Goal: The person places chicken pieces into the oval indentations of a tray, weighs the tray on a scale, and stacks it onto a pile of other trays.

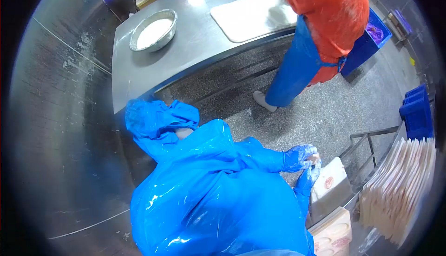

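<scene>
Neither my left hand nor my right hand shows in the head view. A person in a glossy blue gown and hood point(209, 186) fills the lower middle. That person's two hands point(307, 161), in whitish-smeared coverings, meet at the right around a small pale piece, partly hidden by the fingers. Just beyond those hands is a pale block point(332, 179) with a pinkish round patch on its face. Below it, near the bottom edge, lies a pale board point(341, 223) bearing flat, round pinkish pieces.
A steel table point(190, 38) curves across the top, with a bowl of white contents point(155, 31) and a white board point(253, 17). Another person in orange with a blue apron point(325, 19) stands beside it. Right: blue bins point(418, 112), a row of upright pale sheets point(395, 186), a metal frame point(371, 147).
</scene>
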A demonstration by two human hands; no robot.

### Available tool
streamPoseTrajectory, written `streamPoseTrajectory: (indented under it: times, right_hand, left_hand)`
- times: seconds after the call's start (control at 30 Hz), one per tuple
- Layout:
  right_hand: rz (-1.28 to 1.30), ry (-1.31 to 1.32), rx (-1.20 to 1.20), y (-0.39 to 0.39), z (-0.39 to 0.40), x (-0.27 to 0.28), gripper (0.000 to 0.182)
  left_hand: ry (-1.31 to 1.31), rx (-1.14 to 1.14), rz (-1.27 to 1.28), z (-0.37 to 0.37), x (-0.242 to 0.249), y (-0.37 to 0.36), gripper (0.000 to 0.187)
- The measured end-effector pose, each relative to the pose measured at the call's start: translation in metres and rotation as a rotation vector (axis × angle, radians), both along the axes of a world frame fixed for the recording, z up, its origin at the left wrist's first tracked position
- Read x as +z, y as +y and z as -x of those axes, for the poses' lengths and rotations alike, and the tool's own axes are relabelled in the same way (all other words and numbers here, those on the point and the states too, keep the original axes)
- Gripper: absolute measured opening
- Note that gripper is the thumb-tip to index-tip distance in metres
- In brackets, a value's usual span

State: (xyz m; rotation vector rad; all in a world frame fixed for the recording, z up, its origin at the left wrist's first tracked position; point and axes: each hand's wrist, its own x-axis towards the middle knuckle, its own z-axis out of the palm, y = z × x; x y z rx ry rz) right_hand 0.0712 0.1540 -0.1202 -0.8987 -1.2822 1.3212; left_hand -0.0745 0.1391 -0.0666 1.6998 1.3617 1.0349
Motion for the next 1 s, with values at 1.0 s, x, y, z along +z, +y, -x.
streamPoseTrajectory:
  times: [1.0]
  right_hand:
    - [0.293, 0.063, 0.138, -0.012, 0.047, 0.014, 0.034]
  left_hand:
    - [-0.982, -0.021, 0.499, 0.057, 0.002, -0.019, 0.019]
